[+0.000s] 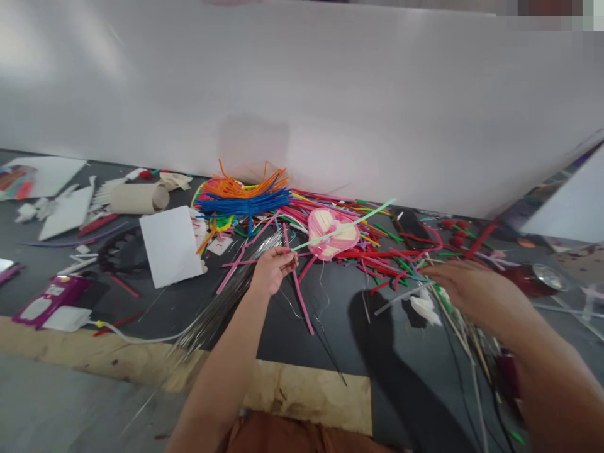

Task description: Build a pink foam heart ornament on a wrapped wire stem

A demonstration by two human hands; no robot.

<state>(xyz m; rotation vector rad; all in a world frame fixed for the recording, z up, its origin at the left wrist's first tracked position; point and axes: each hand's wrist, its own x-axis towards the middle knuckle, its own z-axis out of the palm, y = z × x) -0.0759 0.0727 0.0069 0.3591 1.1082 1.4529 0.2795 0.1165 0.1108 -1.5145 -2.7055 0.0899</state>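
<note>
My left hand (274,270) pinches a green pipe cleaner (337,228) and silver wires (221,302). My right hand (472,289) is open, its fingers (438,270) just above white paper bits (425,308).

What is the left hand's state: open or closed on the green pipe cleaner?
Closed: the left hand pinches the green pipe cleaner, its end hidden.

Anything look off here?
Coloured pipe cleaners are spilled in a loose tangle across the dark work surface, colours mixed and strands pointing every way, with a pink-and-cream shape lying on top.
</note>
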